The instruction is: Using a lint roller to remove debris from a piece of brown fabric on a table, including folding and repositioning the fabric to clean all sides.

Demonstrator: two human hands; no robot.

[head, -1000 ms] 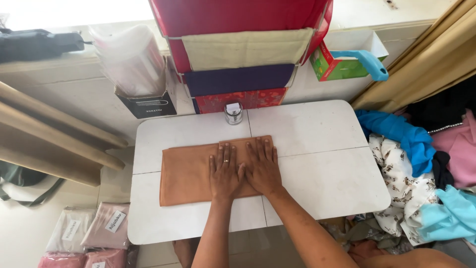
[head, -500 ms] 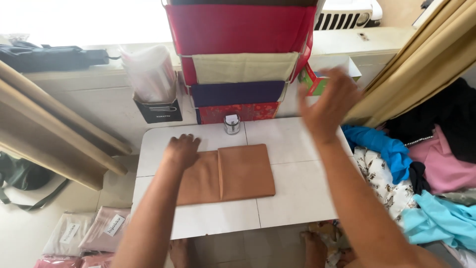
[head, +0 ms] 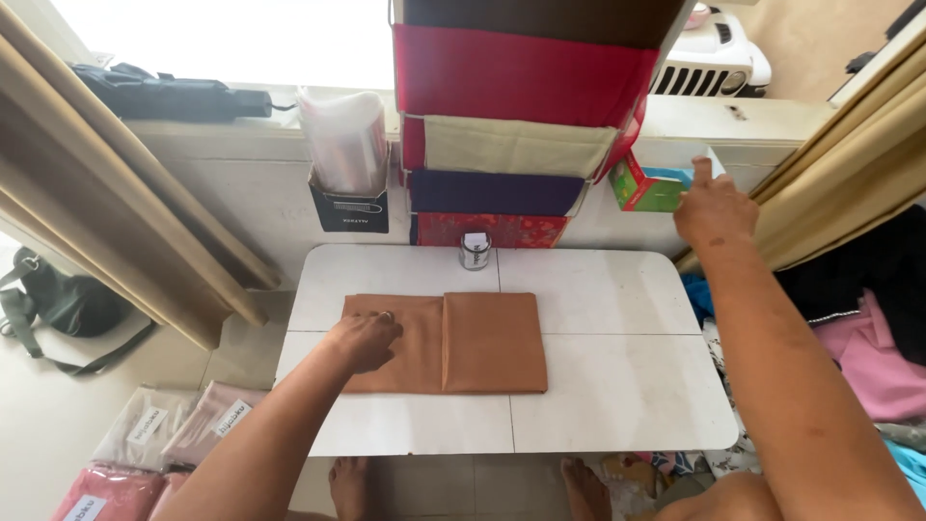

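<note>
A folded rust-orange cloth [head: 482,342] lies flat on the small white table [head: 608,386]. My left hand [head: 365,340] rests on the cloth's left part with curled fingers, a ring on one finger. My right hand [head: 712,207] is raised beyond the table's far right corner, index finger stretched up toward a green and red box [head: 648,189] on the ledge. It holds nothing.
A small metal tin [head: 475,251] stands at the table's far edge. Folded fabrics hang in a rack [head: 521,96] above it. A black holder of clear bags [head: 345,159] hangs left. Packaged cloths [head: 154,434] lie on the floor left, loose clothes [head: 868,338] right.
My right hand moved from above the table further right and back toward the green box. My left hand stayed on the cloth. The camera view shifted slightly.
</note>
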